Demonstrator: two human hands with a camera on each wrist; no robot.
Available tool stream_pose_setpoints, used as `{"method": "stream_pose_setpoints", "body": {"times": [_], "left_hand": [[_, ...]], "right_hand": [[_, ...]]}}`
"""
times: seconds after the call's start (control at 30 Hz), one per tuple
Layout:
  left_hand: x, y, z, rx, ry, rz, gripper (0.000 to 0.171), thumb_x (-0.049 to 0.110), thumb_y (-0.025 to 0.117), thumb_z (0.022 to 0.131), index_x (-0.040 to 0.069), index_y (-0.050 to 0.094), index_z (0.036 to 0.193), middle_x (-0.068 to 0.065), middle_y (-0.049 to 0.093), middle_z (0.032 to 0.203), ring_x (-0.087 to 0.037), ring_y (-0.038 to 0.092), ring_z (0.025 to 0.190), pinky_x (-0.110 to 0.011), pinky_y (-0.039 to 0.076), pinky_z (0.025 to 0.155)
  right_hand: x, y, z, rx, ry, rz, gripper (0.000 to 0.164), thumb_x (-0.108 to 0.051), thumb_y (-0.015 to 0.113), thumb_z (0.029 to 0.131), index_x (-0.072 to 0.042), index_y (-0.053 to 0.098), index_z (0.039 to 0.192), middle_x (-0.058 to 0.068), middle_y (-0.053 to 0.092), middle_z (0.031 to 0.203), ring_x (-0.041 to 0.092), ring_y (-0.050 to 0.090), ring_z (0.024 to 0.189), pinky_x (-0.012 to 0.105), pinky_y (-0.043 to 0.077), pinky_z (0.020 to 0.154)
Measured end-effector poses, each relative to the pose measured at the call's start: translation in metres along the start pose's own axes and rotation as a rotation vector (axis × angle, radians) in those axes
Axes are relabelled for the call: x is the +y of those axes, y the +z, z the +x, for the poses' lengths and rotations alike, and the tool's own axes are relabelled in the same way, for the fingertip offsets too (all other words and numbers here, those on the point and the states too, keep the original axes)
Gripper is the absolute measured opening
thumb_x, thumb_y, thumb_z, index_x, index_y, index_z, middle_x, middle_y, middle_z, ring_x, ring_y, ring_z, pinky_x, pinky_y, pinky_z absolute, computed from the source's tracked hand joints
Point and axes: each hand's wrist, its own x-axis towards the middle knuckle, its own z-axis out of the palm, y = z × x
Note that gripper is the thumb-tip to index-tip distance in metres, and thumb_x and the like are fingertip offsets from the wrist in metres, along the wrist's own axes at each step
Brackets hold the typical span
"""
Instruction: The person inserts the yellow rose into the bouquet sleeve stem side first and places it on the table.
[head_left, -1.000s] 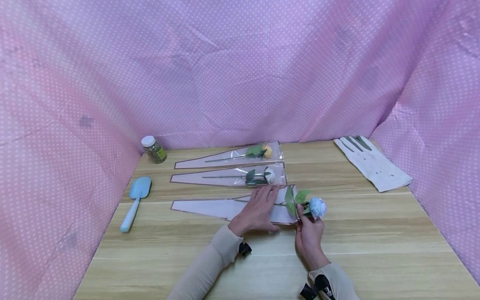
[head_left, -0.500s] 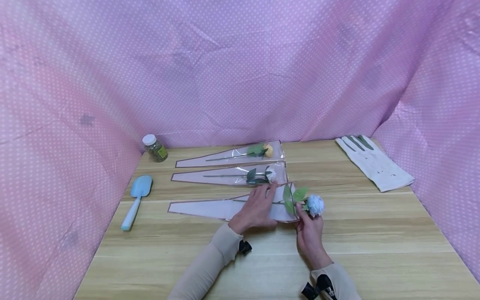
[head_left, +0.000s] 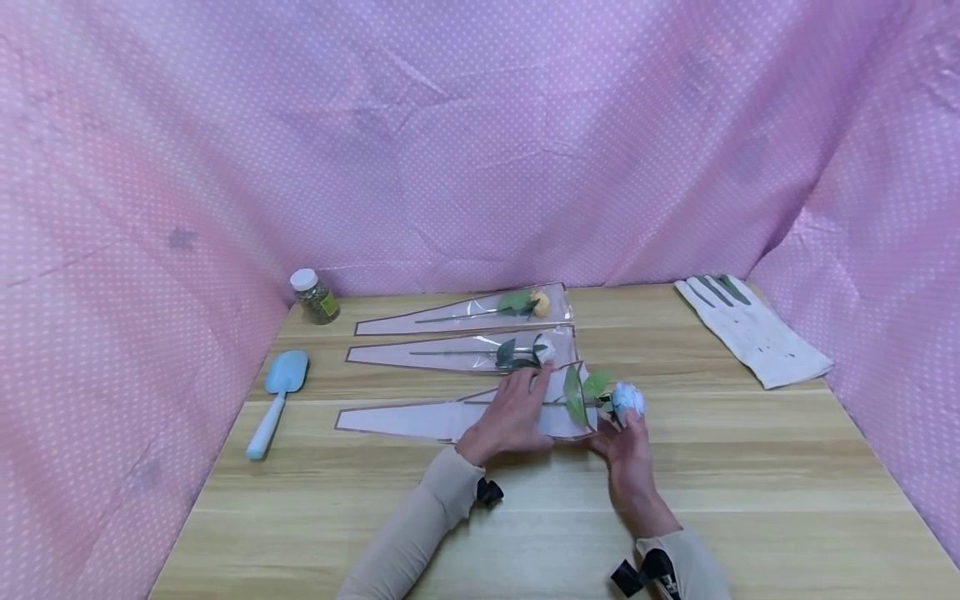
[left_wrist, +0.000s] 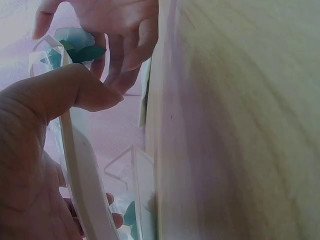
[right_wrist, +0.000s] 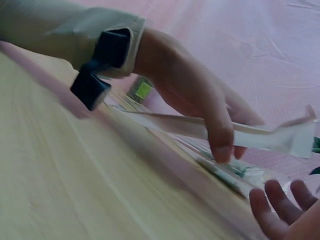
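A tapered flower sleeve (head_left: 405,419), pale with a dark border, lies nearest on the table. My left hand (head_left: 508,421) spans it and grips its edges, thumb on the near side; the right wrist view shows the sleeve (right_wrist: 187,126) held raised at its wide end. A blue rose (head_left: 628,398) has its stem inside the sleeve, while its bloom sticks out past the opening at the right. By the bloom is my right hand (head_left: 632,454). In the left wrist view, the right hand's fingers (left_wrist: 116,52) hang loosely spread beside the rose (left_wrist: 75,37), pinching nothing visible.
Behind lie two more sleeves, one with a white rose (head_left: 544,348), one with a yellow rose (head_left: 540,302). A lidded jar (head_left: 315,297) and a light blue scoop (head_left: 277,400) are at the left. A white glove (head_left: 757,337) lies at the back right.
My right thumb and fingers have come away from the sleeve's opening and shifted beneath the bloom. The rose has edged slightly left toward the sleeve. My left hand keeps its grip.
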Motion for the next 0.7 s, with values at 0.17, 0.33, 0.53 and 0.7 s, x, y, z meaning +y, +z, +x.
{"method": "stream_pose_setpoints", "body": {"times": [0.17, 0.33, 0.53, 0.7], "left_hand": [[-0.001, -0.001, 0.000, -0.002, -0.007, -0.021, 0.124, 0.045, 0.084, 0.067, 0.009, 0.010, 0.161, -0.013, 0.043, 0.144, -0.028, 0.042, 0.135, -0.043, 0.034, 0.118], [-0.002, -0.002, 0.000, -0.004, -0.012, -0.023, 0.124, 0.046, 0.084, 0.068, 0.010, 0.010, 0.161, -0.012, 0.044, 0.142, -0.027, 0.043, 0.132, -0.042, 0.035, 0.117], [-0.003, -0.002, 0.000, -0.018, -0.016, -0.027, 0.123, 0.046, 0.084, 0.068, 0.012, 0.011, 0.161, -0.009, 0.044, 0.141, -0.024, 0.043, 0.129, -0.041, 0.036, 0.115], [-0.003, -0.002, 0.000, -0.029, -0.022, -0.030, 0.123, 0.045, 0.084, 0.069, 0.013, 0.010, 0.161, -0.009, 0.042, 0.142, -0.024, 0.041, 0.130, -0.041, 0.035, 0.116]], "right_hand": [[-0.006, -0.006, 0.003, 0.012, 0.029, -0.150, 0.053, -0.060, 0.018, 0.103, -0.029, 0.024, 0.146, -0.010, 0.049, 0.117, 0.004, 0.052, 0.105, 0.026, 0.046, 0.093], [-0.010, -0.012, 0.006, -0.003, -0.003, -0.178, 0.039, -0.048, 0.031, 0.107, -0.028, 0.035, 0.140, -0.014, 0.052, 0.112, 0.003, 0.053, 0.101, 0.023, 0.046, 0.094], [-0.020, -0.027, 0.015, -0.089, -0.116, -0.336, 0.035, -0.024, 0.048, 0.106, -0.017, 0.040, 0.139, -0.014, 0.051, 0.122, -0.002, 0.054, 0.106, 0.019, 0.050, 0.090], [-0.031, -0.039, 0.024, -0.149, -0.250, -0.518, 0.044, -0.005, 0.058, 0.098, 0.007, 0.044, 0.138, -0.020, 0.058, 0.114, -0.004, 0.057, 0.102, 0.015, 0.053, 0.084]]}}
